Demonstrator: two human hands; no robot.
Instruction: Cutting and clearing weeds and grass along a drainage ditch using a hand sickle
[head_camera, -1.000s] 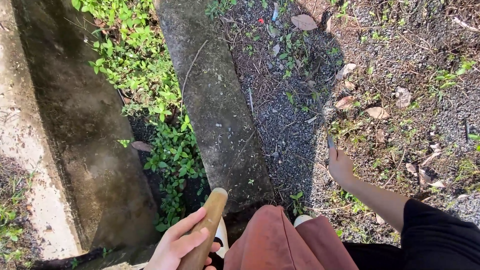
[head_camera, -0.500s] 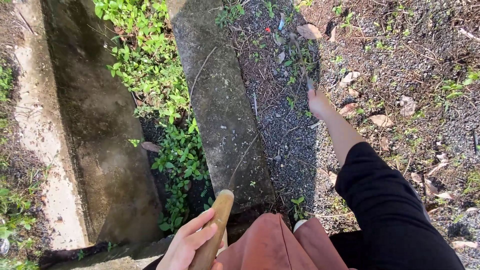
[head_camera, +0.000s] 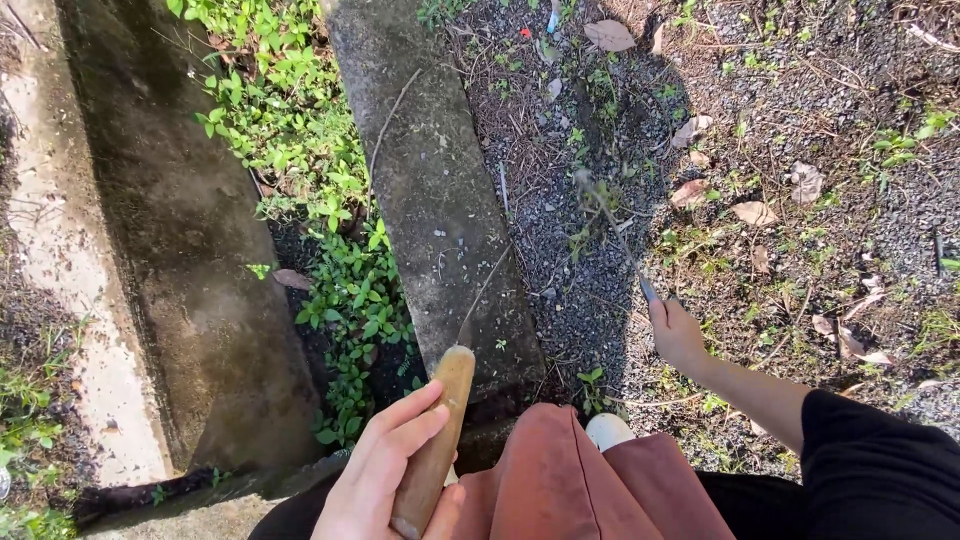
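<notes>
Wooden and tan, a rounded handle sits near the bottom edge, grasped by the left hand, whose fingers lie wrapped along its left side. Only the blunt far end of the handle shows clear; what it belongs to is out of view. Just right of it are rust-brown trousers and the toe of a white shoe.

Further right, the right hand reaches out from a black sleeve over the gravel. It is clenched around the near end of a thin dark blade-like tool, which slants away to the far left; the tool is blurred, so its exact shape cannot be told.

Beyond the left hand, a grey concrete curb runs from near to far up the middle of the scene. Left of the curb lies a concrete drain channel, its floor filled along the right side with low green weeds. A pale concrete edge borders the channel on the far left.

Right of the curb, the ground is dark gravel scattered with dry brown leaves, thin twigs and small green sprouts, part in shadow, part in sun.
</notes>
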